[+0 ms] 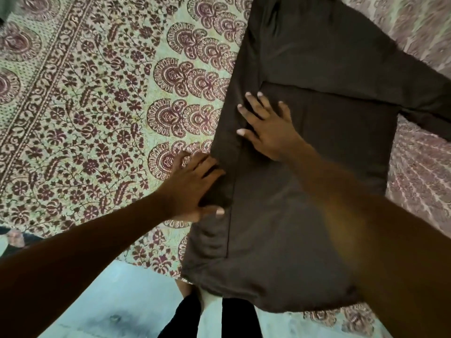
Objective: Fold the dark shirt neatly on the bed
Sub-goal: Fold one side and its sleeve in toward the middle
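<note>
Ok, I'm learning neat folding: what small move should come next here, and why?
Probably fold the sleeve inward across the dark shirt. The left side looks already folded in, left hand at its edge and right hand flat on the cloth, while that sleeve sticks out over the bedspread.

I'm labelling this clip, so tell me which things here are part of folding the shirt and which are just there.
Job: dark shirt; left hand and right hand, both touching it; patterned bedspread.
Just there: pale floor; dark trouser legs.
</note>
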### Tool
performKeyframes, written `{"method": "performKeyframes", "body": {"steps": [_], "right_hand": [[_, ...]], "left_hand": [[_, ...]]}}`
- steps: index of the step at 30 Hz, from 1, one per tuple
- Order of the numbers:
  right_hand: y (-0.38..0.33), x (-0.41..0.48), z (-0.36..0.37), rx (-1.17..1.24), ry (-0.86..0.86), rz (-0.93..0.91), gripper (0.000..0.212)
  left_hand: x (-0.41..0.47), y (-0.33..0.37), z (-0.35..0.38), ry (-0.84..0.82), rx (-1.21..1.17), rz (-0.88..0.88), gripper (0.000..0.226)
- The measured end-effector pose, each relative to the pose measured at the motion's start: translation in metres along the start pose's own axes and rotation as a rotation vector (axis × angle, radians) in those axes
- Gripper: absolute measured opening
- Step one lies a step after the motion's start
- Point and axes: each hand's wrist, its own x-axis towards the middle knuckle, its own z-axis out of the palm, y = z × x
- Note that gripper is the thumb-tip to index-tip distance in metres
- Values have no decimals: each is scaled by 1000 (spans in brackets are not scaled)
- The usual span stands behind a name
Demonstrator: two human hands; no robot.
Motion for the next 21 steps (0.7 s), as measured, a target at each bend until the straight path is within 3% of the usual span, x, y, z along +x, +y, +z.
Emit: {"method": "performKeyframes", "body": {"steps": [2, 3, 7, 14, 17, 21], "right_hand": [[8, 12, -4, -76, -11, -165, 68], [14, 19, -5, -98, -37, -223, 68], [39, 48, -9, -98, -73, -200, 72], [91, 116, -35, -56, -81, 30, 77], [102, 135, -46, -56, -78, 24, 74], [110, 145, -52, -111, -80, -151, 84]], "left_hand": [[28, -6, -12, 134, -59, -79, 70], [44, -9, -19, 154, -94, -142, 74], [96, -27, -38, -91, -101, -314, 143], [133, -45, -44, -326, 24, -278, 168], [136, -49, -43, -304, 43, -226, 155], [144, -59, -41, 28, 10, -175, 98]]}}
